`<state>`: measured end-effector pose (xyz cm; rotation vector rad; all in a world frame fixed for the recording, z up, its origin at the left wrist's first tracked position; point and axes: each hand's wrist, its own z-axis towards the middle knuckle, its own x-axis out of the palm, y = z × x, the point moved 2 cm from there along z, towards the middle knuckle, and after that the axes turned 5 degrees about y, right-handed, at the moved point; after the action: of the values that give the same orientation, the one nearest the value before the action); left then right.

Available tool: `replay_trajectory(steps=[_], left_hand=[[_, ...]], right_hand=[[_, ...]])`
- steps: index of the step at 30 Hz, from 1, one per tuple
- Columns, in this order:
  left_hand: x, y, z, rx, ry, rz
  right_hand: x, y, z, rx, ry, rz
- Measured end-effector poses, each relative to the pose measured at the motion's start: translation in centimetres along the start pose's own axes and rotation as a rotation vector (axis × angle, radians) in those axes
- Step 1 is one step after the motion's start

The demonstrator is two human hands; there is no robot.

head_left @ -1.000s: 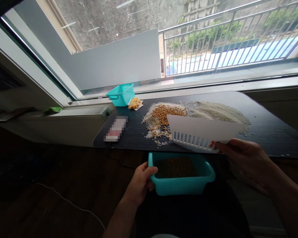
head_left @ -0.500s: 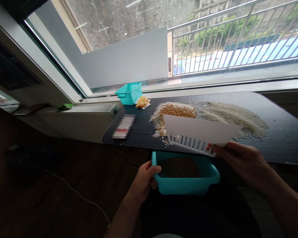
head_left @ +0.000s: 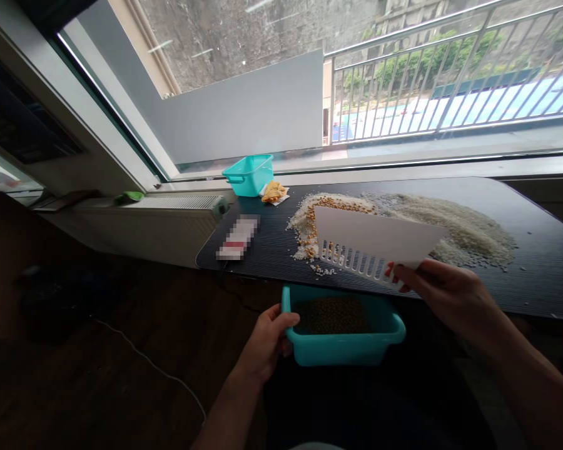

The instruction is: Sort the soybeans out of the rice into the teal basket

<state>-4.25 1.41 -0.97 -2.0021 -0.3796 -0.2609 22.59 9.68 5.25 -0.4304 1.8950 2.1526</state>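
Note:
My left hand grips the left rim of a teal plastic tub holding brown beans, held just below the near edge of the black table. My right hand pinches the lower right corner of a white slotted sieve tray, which stands tilted on the table over a pile of yellow soybeans. A spread of white rice lies to the right of the beans and around them.
A second teal tub and a small pile of yellow snacks sit at the table's far left corner. A blurred flat packet lies left of the grains. A radiator and window sill run along the back; a white cable crosses the dark floor.
The sieve tray has slid toward me, covering more of the soybean pile. The view shifted slightly left. The left hand keeps its hold on the tub.

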Motion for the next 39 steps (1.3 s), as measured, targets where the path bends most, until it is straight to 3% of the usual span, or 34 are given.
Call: replay_trajectory(steps=[9, 28, 35, 39], left_hand=[[0.0, -0.1, -0.1, 0.002, 0.001, 0.007], [-0.6, 0.0, 0.1, 0.02, 0.016, -0.004], [-0.8, -0.1, 0.0, 0.024, 0.036, 0.009], [-0.7, -0.3, 0.0, 0.027, 0.024, 0.029]], right_hand=[[0.1, -0.3, -0.3, 0.046, 0.077, 0.023], [0.7, -0.3, -0.5, -0.017, 0.067, -0.003], [1.8, 0.2, -1.0, -0.003, 0.15, 0.072], [2.3, 0.4, -1.0, 0.003, 0.123, 0.064]])
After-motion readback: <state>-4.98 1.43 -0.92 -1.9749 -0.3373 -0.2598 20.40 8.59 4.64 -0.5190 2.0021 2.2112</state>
